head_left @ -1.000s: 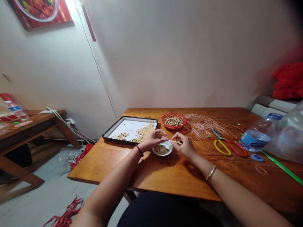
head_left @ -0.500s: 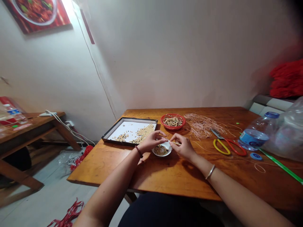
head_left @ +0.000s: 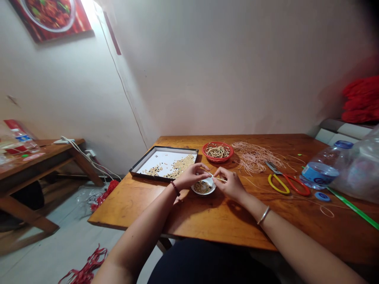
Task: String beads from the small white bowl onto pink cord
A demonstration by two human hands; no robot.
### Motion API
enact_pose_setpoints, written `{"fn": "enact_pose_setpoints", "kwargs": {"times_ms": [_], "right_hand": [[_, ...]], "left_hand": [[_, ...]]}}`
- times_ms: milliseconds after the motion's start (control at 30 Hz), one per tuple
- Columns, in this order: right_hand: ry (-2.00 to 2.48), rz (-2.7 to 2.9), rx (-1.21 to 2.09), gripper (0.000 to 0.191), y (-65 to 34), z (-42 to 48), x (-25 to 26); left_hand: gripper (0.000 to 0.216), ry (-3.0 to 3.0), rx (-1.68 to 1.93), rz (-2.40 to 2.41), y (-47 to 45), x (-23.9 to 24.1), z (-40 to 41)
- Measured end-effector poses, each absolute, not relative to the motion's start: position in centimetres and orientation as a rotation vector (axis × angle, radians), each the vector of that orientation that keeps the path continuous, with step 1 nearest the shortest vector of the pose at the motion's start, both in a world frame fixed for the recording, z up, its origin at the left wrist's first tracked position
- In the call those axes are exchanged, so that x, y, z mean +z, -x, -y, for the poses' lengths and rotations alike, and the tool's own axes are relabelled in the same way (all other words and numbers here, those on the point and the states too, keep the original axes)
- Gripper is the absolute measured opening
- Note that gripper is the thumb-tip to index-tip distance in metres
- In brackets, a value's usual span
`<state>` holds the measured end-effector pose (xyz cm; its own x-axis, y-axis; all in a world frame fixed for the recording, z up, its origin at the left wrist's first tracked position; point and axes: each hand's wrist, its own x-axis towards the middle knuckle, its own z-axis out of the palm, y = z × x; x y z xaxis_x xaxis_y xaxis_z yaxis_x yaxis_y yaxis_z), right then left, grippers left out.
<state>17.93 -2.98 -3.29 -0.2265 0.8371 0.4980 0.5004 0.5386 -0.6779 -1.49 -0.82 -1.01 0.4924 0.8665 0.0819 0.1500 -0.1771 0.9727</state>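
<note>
While both hands work close together above the white bowl (head_left: 211, 182), a short strand of beads (head_left: 221, 180) lies over the bowl's right rim, within the fingers of the right hand (head_left: 231, 184). This hand is pinching the strand between thumb and fingertips. The left hand (head_left: 192, 176) is over the bowl's left side, with its thumb and fingers near together at the strand's end; I cannot tell if they grip a bead or the cord, because it is too small. Inside the bowl are loose beads (head_left: 201, 187). Behind the bowl to the left is the shallow tray (head_left: 164, 156), straight behind is the red basket (head_left: 217, 160), and behind to the right lies the tangled cord (head_left: 251, 158), all on the bench (head_left: 189, 221). I judge the strand very light and flexible, its beads hard, smooth and easily slipping, so it is best held by fingertips near the open end.
</note>
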Motion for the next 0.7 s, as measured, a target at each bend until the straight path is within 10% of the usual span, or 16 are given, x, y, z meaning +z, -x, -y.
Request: {"fn": "enact_pose_setpoints", "kwargs": {"times_ms": [700], "right_hand": [[1.07, 1.997, 0.411, 0.014, -17.64, 3.44, -3.55]], "left_hand": [[0.046, -2.29, 0.648, -1.141, 1.34, -0.74, 1.31]]}}
